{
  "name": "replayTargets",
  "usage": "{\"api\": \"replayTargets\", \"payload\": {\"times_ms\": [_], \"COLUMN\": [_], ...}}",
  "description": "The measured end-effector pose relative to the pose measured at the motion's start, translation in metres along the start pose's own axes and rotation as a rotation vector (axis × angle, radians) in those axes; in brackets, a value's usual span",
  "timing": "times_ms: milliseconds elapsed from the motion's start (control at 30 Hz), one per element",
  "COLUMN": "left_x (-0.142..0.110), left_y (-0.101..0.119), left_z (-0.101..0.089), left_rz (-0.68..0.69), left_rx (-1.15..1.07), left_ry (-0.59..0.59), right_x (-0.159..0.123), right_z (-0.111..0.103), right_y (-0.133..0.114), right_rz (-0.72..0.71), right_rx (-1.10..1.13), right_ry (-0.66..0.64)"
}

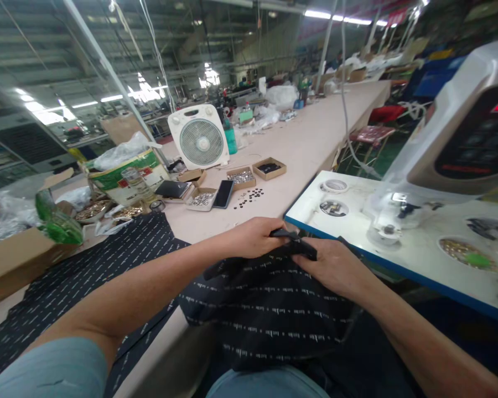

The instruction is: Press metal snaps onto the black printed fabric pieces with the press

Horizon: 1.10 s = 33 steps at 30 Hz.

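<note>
A dark garment with thin white dashed stripes lies over my lap and the table edge. My left hand is closed, pinching the garment's folded top edge. My right hand is closed on the same edge just to the right, fingers curled over the fabric. Both hands sit close together, right in front of the white machine table with its blue rim. More of the striped cloth spreads over the long table to my left.
A press machine with a dark control panel stands on the right. On the long beige table sit small cardboard boxes of metal studs, loose black buttons, a phone, a white fan and bags.
</note>
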<state>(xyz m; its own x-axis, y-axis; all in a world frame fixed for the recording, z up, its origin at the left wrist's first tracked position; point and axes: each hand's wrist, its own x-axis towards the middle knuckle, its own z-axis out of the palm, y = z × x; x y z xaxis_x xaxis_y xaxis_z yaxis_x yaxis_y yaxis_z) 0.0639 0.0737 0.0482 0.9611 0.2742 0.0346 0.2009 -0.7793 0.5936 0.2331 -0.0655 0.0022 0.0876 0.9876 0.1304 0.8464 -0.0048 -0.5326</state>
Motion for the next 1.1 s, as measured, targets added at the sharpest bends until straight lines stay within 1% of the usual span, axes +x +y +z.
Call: {"api": "replayTargets", "payload": {"times_ms": [67, 133, 233, 300, 367, 433, 567, 667, 800, 867, 967, 1100], "left_x": [0.002, 0.006, 0.012, 0.016, 0.017, 0.017, 0.014, 0.011, 0.009, 0.008, 0.006, 0.005], "left_y": [-0.002, -0.006, -0.012, -0.014, -0.014, -0.012, -0.008, -0.010, -0.019, -0.024, -0.028, -0.034], "left_z": [0.001, 0.004, 0.011, 0.017, 0.022, 0.024, 0.027, 0.034, 0.050, 0.057, 0.065, 0.069], "left_rz": [0.015, 0.023, -0.030, -0.067, -0.071, -0.042, -0.016, -0.051, -0.076, -0.091, -0.094, -0.108], "left_rx": [-0.050, -0.050, 0.014, 0.050, 0.081, 0.103, 0.073, -0.064, -0.318, -0.425, -0.540, -0.597], "left_ry": [-0.054, -0.106, -0.161, -0.172, -0.176, -0.185, -0.208, -0.246, -0.300, -0.323, -0.351, -0.352], "right_x": [0.001, 0.001, -0.001, -0.003, -0.005, -0.008, -0.015, -0.019, -0.022, -0.023, -0.022, -0.018], "right_z": [-0.006, -0.013, -0.021, -0.023, -0.023, -0.022, -0.021, -0.021, -0.019, -0.017, -0.014, -0.009], "right_y": [0.003, 0.003, 0.001, -0.001, -0.001, -0.001, 0.001, 0.006, 0.019, 0.024, 0.027, 0.027], "right_rz": [0.001, 0.005, 0.021, 0.021, 0.010, 0.008, 0.064, 0.059, 0.047, 0.081, 0.180, 0.227], "right_rx": [-0.038, -0.090, -0.138, -0.154, -0.174, -0.194, -0.158, -0.069, 0.067, 0.198, 0.353, 0.346], "right_ry": [0.056, 0.120, 0.188, 0.189, 0.144, 0.088, -0.007, -0.108, -0.121, -0.172, -0.264, -0.269]}}
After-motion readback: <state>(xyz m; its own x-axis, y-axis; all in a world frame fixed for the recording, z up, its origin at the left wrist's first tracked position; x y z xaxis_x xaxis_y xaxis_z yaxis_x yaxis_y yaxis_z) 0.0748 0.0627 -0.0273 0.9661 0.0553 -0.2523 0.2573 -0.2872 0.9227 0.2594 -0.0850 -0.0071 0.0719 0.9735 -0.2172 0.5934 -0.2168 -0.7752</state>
